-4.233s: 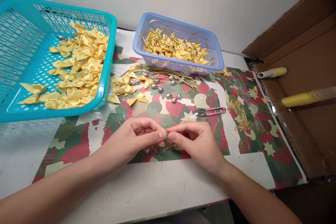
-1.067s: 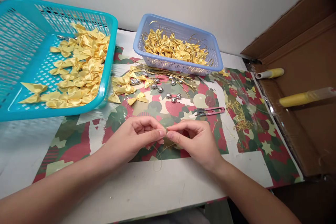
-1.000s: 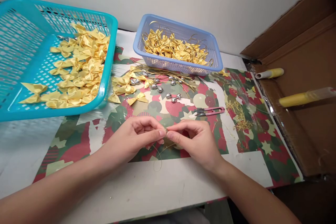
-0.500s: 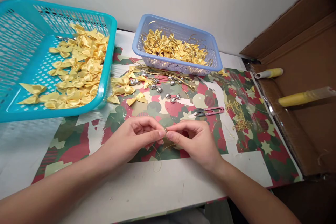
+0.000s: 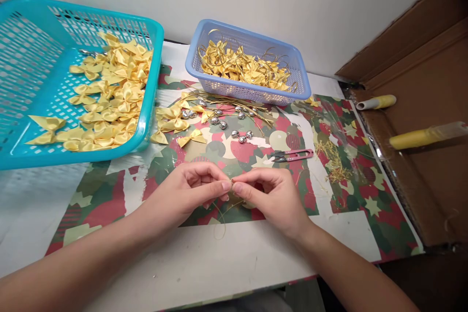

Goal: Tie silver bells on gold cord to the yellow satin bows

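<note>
My left hand (image 5: 199,187) and my right hand (image 5: 268,195) meet fingertip to fingertip over the patterned paper. Both are closed in a pinch on a thin gold cord (image 5: 220,238), whose loop hangs down below them; the pinched part is mostly hidden by my fingers. Just beyond my hands lie silver jingle bells (image 5: 242,137) in small clusters and a yellow satin bow (image 5: 191,138). Pink-handled thread snips (image 5: 292,155) rest behind my right hand. Several more bows (image 5: 168,122) lie beside a bundle of gold cords (image 5: 234,101).
A turquoise basket (image 5: 155,73) at the left holds many yellow bows. At the back, a blue basket (image 5: 256,89) contains bows with gold cords. Cord scraps (image 5: 334,163) lie at the right. Beyond them stands cardboard (image 5: 420,102) with two yellow-and-clear tubes (image 5: 413,138) sticking out.
Almost nothing differs. Both hands keep their pinch in the same place, with only a tiny shift of the whole view.
</note>
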A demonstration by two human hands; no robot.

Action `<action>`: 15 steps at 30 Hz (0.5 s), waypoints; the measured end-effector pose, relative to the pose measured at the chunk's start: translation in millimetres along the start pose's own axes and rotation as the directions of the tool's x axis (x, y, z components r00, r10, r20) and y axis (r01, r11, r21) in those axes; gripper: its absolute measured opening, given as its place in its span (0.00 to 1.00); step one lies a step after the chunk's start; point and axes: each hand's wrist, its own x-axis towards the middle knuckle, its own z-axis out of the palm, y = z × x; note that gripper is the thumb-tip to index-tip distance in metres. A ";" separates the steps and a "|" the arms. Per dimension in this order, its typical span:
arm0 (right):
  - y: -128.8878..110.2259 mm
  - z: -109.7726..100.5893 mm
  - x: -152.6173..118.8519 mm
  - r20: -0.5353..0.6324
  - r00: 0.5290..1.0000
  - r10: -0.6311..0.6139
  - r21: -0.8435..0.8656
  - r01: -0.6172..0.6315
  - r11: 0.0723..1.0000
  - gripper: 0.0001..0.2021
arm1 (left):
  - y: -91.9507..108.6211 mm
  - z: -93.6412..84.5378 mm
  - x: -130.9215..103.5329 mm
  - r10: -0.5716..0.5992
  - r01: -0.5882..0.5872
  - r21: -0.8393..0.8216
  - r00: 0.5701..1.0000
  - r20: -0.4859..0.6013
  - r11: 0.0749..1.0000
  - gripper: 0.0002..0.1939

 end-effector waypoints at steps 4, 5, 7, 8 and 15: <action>-0.1 -0.1 0.2 -0.008 1.000 0.003 0.010 -0.003 1.000 0.07 | 1.3 0.4 -0.1 -0.007 0.007 0.003 1.000 -0.008 1.000 0.10; 0.0 -0.1 0.3 -0.009 1.000 0.003 0.012 -0.003 1.000 0.07 | 1.6 0.5 -0.3 -0.006 0.006 -0.001 1.000 -0.009 1.000 0.10; 0.1 -0.2 0.5 -0.008 1.000 0.001 0.010 -0.001 1.000 0.07 | 1.6 0.7 -0.7 -0.002 0.001 -0.012 1.000 -0.008 1.000 0.09; 0.1 -0.1 0.5 -0.006 1.000 0.001 0.009 0.000 1.000 0.07 | 1.4 0.8 -0.9 0.002 -0.002 -0.019 1.000 -0.006 1.000 0.09; 0.4 0.1 0.5 0.008 1.000 0.003 0.035 -0.003 0.999 0.06 | -0.6 0.8 -0.7 0.011 -0.010 -0.058 1.000 0.011 0.998 0.08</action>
